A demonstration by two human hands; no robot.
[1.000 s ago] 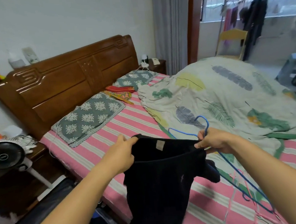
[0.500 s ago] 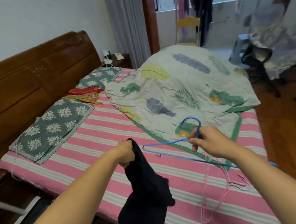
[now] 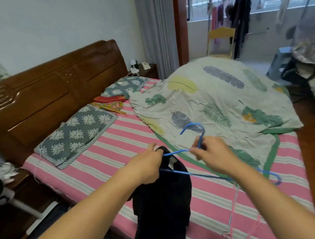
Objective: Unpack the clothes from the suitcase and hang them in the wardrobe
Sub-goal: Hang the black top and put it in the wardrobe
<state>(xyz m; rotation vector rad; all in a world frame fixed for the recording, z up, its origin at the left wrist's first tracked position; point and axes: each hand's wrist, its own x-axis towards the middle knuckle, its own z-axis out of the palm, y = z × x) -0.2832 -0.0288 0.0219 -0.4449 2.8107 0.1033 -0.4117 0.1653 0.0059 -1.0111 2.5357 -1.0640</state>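
Above the near edge of the bed, the black garment (image 3: 161, 201) hangs bunched from its neckline, which the left hand (image 3: 147, 163) grips with curled fingers; a pale label shows just inside the opening. The blue hanger (image 3: 177, 152) is held level beside it, the right hand (image 3: 211, 153) pinching the wire at the base of its hook, with one shoulder tip already at the collar and touching the left hand, while the other arm runs back under the right wrist. The step in hand looks to be threading the hanger into the neck, and it should go best if the left hand spreads the opening wide and lets the near tip slide fully into one shoulder before the collar is stretched over the far end. The fabric looks soft and heavy, so it may slip off a thin wire; keeping the hanger level would help. A pink hanger (image 3: 232, 210) lies on the striped sheet (image 3: 116, 140) below, near enough to snag. Further out are the leaf-print quilt (image 3: 218, 98), two grey pillows (image 3: 77, 131) and the wooden headboard (image 3: 50, 93). No wardrobe is in view.
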